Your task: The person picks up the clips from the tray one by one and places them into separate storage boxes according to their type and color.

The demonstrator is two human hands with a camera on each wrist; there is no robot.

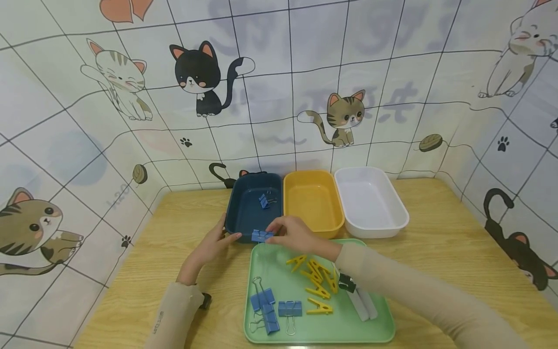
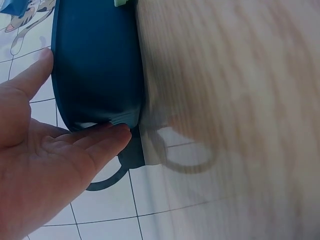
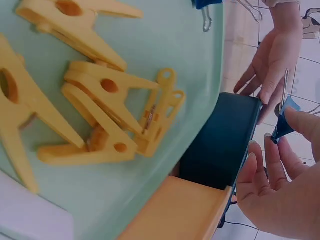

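Nearest, three blue binder clips lie at eight o'clock on the green tray, twelve pointing to the wall; two of them overlap. At about four, two white pieces sit partly under the right sleeve, so I cannot tell what they are. Yellow clothespins scatter around the middle.

Past the tray's far rim, around eleven, the right hand pinches a blue clip between thumb and fingers, above the near edge of the dark blue bin. The left hand has its fingers extended, resting against that bin's outer wall on its nine o'clock side.

The pinched clip looks light and rigid, smooth enough to slip, and unlikely to break. A hold across its flat body should be steadiest; the wire handles probably swivel, and squeezing them would fight the spring.

Farther in, at least one more clip lies inside the dark blue bin. The yellow bin stands at twelve, the white bin near one, all on the wooden desk, below a cat-patterned wall.
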